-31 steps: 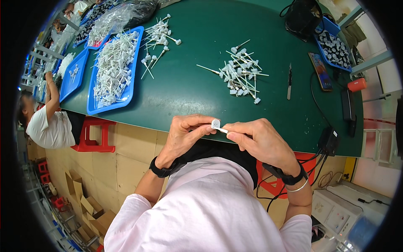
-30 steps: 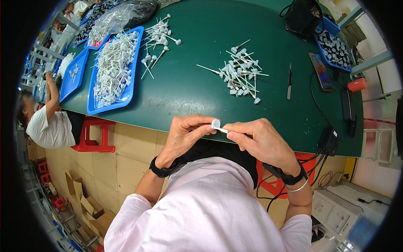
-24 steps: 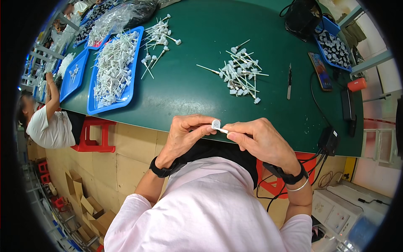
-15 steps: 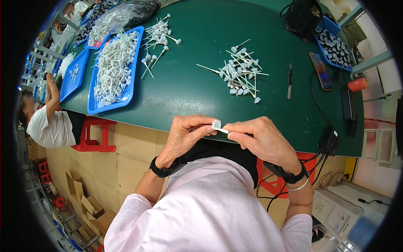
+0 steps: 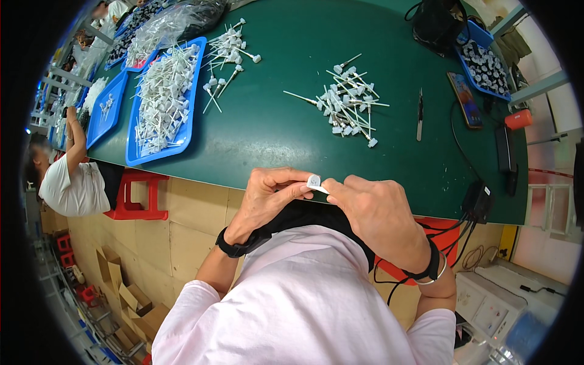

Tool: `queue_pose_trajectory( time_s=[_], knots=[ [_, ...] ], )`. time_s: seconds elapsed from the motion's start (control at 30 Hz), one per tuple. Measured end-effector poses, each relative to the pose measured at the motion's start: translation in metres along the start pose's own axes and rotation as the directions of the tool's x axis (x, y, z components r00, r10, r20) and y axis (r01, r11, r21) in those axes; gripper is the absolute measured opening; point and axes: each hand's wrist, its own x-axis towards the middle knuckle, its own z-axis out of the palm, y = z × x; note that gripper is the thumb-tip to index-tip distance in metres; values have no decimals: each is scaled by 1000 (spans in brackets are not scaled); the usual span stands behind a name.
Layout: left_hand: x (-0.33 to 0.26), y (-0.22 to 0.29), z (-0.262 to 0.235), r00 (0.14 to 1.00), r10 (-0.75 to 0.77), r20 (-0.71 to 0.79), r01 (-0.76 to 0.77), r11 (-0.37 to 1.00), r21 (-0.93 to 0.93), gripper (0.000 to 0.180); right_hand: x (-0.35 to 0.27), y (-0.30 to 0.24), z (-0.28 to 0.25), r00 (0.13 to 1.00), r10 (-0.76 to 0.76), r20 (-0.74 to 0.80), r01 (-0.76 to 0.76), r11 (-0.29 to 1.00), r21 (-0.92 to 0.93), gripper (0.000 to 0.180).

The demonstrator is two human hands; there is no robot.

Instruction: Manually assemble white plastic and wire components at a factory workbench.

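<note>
My two bare hands meet just in front of me, near the close edge of a green table [image 5: 274,131], both grasping one small white piece [image 5: 314,181] with a rounded, flat-faced head and a slim white stem. My left hand [image 5: 272,187] pinches the head between thumb and forefinger, its marked face turned up toward me. My right hand [image 5: 374,210], knuckles uppermost, has its fingertips closed around the stem's outer end; exactly how those fingers are set is partly hidden beneath the hand. I wear a black band on each wrist and a pale pink shirt [image 5: 298,292].

Beyond my hands, right of centre, lies a loose pile of similar white-headed stems [image 5: 350,103]. To my left, a long blue tray [image 5: 190,131] is heaped with more, and a smaller cluster [image 5: 229,47] lies on the table just beside its far end. To the right of the pile are black tweezers [image 5: 420,115], then a phone [image 5: 465,100] and an orange-red cylinder [image 5: 518,120]. At far left, a co-worker in a white shirt [image 5: 76,185] sits by a red stool [image 5: 140,198]
</note>
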Motion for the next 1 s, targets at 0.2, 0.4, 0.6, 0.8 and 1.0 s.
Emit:
queue_pose_trajectory(
  time_s=[0.2,0.4,0.6,0.8,1.0],
  knots=[
    [-1,-4,-1,999,-39,-2,39,998,-49,19,1,1,-3,1000,-2,27,1,998,61,15],
    [-4,8,2,996,-88,4,88,994,-65,22,0,7,0,1000,3,1,-3,987,158,16],
    [-4,4,2,999,-44,3,44,998,-53,20,0,5,-4,1000,-6,20,3,991,134,14],
    [-3,2,3,1000,24,-15,-23,998,55,18,-2,-1,-8,1000,14,16,-14,1000,19,14],
    [0,2,3,999,-28,-29,30,998,53,20,-1,7,-8,999,-11,30,8,996,93,13]
  ],
)
